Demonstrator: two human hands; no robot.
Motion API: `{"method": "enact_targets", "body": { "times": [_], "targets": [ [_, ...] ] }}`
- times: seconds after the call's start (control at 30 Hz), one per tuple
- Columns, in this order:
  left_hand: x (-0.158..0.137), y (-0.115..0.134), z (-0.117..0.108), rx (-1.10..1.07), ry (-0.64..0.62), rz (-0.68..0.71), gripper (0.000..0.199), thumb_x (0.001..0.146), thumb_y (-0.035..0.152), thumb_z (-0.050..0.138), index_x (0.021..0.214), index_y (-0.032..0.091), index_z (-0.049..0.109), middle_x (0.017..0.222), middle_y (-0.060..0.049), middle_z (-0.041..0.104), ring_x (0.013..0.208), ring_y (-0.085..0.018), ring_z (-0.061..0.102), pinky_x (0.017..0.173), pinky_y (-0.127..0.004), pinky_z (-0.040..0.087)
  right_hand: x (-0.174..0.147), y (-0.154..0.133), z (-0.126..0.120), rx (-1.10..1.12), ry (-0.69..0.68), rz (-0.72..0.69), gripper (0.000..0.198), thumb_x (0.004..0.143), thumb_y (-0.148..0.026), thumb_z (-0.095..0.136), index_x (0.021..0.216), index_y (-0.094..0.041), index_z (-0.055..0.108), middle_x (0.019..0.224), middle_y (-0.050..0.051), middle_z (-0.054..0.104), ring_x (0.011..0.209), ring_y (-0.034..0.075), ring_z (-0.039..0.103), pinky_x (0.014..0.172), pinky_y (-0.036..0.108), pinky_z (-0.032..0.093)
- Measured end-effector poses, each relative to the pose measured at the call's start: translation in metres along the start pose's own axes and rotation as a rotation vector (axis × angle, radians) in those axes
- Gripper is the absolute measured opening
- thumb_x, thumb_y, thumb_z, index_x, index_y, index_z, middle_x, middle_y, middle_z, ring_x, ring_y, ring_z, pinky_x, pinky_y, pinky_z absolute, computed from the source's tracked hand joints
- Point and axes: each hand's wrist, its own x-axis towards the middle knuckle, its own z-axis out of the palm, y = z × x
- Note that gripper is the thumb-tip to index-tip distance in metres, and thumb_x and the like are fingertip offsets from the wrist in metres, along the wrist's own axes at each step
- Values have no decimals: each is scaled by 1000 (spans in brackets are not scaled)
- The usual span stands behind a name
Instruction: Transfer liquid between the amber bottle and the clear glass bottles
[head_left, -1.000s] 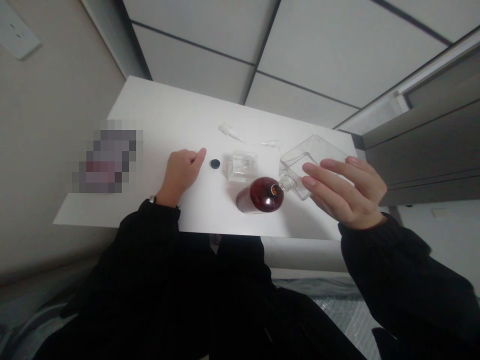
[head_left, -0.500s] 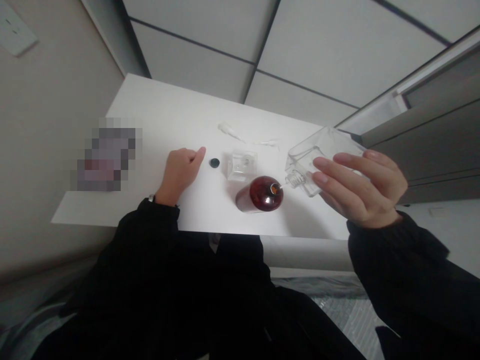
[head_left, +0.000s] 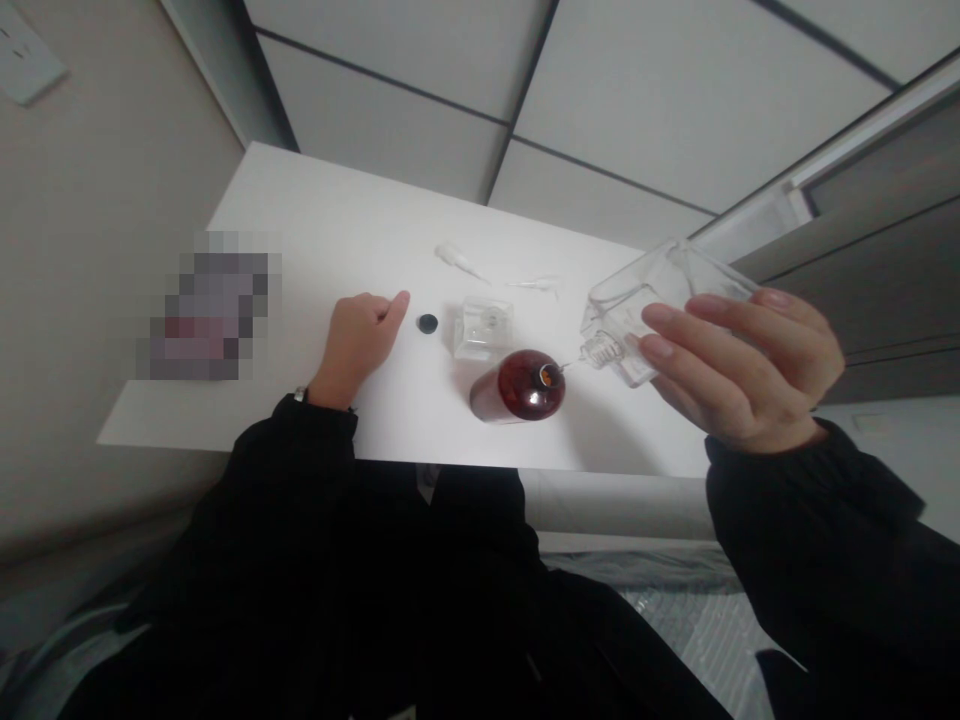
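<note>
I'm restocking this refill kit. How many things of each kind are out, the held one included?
Clear glass bottles: 2
Dark red bottle: 1
Black cap: 1
Clear plastic droppers: 2
Total: 6

Dark red bottle, clear glass bottle, black cap, white table

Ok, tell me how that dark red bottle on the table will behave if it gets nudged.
The dark red bottle stands upright on the white table with its mouth open, so a knock would probably spill it. Its rounded body looks apt to roll if tipped. The glossy surface suggests it may be slippery. The right hand holds the clear square bottle tilted beside its mouth.
</note>
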Motion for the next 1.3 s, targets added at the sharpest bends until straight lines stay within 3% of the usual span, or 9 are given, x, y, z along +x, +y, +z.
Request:
{"method": "enact_targets", "body": {
  "times": [0.17, 0.4, 0.7, 1.03, 1.3],
  "targets": [
    [1, -2, 1, 21, -20, 1, 58, 102, 35, 51, 53, 22, 23, 54, 1, 30, 58, -15, 32, 66, -38, 21, -6, 4, -3, 140, -85, 90, 44, 93, -27, 78, 133, -40, 63, 119, -15, 78, 118, 9, 69, 114, 22, 46],
    [1, -3, 1, 17, -19, -7, 58, 102, 32, 52, 53, 22, 23, 55, 1, 30, 58, -14, 32, 67, -38, 17, 1, 1, -4, 3, -17, -12, 34, 96, -17, 72, 129, -17, 65, 125, -1, 77, 128, 12, 64, 126, 28, 43],
    [0, -3, 1, -4, -11, -7, 58, 102, 32, 52, 54, 22, 21, 54, 2, 27, 57, -15, 30, 67, -38, 18, 2, 5, -3, -39, 4, -20, 29, 97, -23, 73, 125, -23, 66, 124, -6, 77, 116, 10, 68, 116, 25, 49],
    [1, -4, 1, -6, -1, 0, 57, 100, 38, 51, 54, 22, 21, 53, 0, 29, 56, -15, 29, 66, -39, 18, 2, 8, -3, -3, 15, -57, 37, 94, -19, 75, 130, -18, 65, 142, -3, 70, 140, 12, 58, 128, 27, 42],
    [1, -6, 2, 9, -4, 1, 58, 100, 40, 50, 53, 22, 22, 52, 0, 30, 57, -16, 33, 66, -39, 20, 2, 10, -3, 2, 26, -63, 35, 94, -18, 75, 128, -20, 66, 149, -3, 65, 144, 12, 57, 129, 26, 42]
  ]
}}
